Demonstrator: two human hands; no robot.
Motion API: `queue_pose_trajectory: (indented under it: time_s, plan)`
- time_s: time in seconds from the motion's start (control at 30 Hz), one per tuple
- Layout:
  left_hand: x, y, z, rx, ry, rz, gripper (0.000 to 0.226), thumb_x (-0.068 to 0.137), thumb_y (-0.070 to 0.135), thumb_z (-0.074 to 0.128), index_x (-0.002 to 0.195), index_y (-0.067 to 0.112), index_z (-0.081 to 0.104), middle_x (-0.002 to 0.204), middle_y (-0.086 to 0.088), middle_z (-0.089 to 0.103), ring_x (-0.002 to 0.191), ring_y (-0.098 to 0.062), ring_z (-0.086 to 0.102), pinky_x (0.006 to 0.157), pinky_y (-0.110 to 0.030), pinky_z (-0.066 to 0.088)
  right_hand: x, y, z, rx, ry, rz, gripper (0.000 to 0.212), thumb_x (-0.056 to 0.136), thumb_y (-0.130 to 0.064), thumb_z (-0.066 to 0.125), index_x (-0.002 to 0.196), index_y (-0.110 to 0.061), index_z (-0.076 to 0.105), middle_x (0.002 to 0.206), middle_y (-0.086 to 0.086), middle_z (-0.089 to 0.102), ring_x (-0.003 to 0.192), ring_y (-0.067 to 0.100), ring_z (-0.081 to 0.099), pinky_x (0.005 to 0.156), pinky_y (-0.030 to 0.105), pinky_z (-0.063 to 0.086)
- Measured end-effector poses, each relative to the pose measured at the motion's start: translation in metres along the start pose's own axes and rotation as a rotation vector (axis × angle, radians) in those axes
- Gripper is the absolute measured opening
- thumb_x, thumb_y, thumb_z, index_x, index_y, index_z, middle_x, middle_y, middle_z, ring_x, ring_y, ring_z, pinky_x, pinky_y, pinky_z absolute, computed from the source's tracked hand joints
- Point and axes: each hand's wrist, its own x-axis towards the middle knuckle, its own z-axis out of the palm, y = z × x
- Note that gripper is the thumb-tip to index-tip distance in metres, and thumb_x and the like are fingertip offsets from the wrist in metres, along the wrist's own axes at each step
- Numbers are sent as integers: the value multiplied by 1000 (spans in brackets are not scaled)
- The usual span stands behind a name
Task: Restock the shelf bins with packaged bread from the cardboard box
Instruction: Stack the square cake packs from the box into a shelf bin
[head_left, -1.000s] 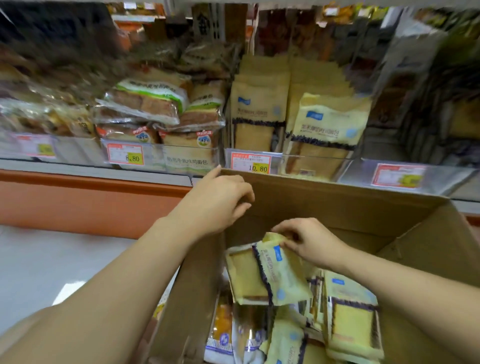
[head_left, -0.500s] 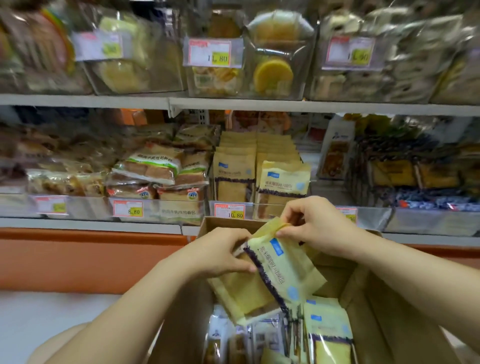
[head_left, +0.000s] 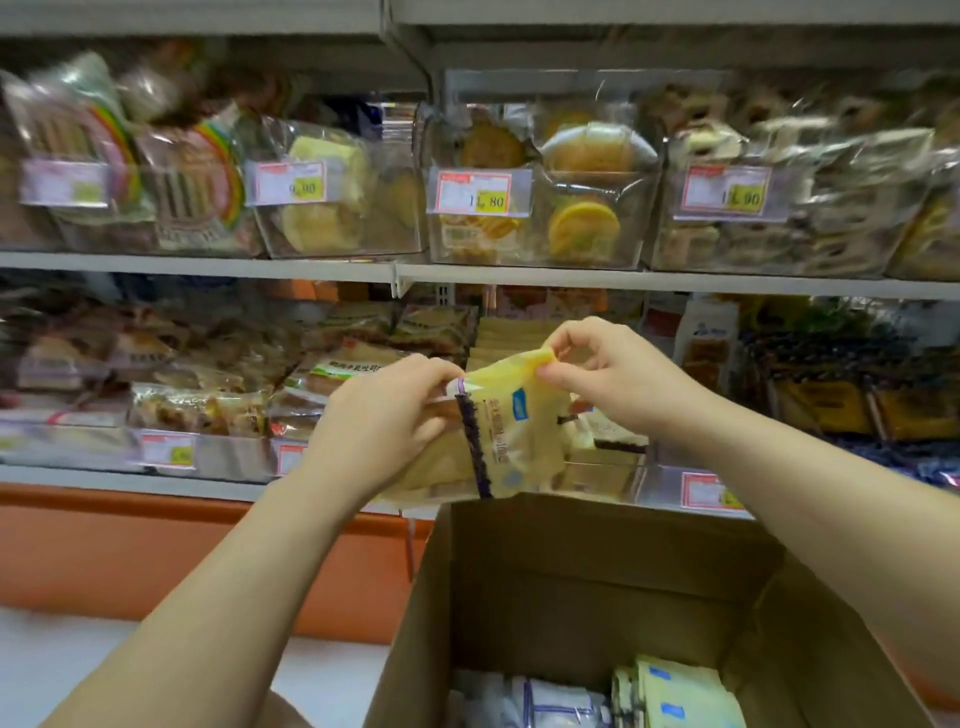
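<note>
both bare forearms reach forward and up — left hand (head_left: 384, 415) curled, gripping a bread packet's (head_left: 511, 441) side; right hand (head_left: 608, 369) pinching its top edge.

both hands (head_left: 382, 415) (head_left: 605, 371) pinch yellow bread packet (head_left: 519, 436) | above open cardboard box (head_left: 571, 571) | before shelf bins (head_left: 597, 478)

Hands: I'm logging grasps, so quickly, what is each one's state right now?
Left hand: grips the yellow bread packet by its left side.
Right hand: pinches the same packet's top edge.
</note>
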Motion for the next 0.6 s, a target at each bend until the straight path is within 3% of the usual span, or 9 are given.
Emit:
queue_pose_trajectory:
  time_s: [0.17,0.33,0.6]
  plan:
    - [20,-18,0,227,157,126,46,80,27,74,123,18,59,104,-4,67,84,-27,65,72,-37,47,33,19,16,468,170,200,15,99,-20,49,88,-17,59,108,15,63,96,26,66,75,38,59]
    - [11,-35,11,207,244,25,49,75,15,77,121,14,60,95,-6,69,77,-31,63,70,-40,48,53,43,35,840,463,457,14,101,-17,44,94,-13,56,118,12,57,106,28,60,79,40,58]
    - [-12,-50,22,33,326,-175,47,82,13,71,126,19,58,105,-3,68,95,-27,62,79,-37,41,63,46,46,831,723,560,8,102,-17,40,103,-15,48,107,3,50,95,19,55,81,33,56]
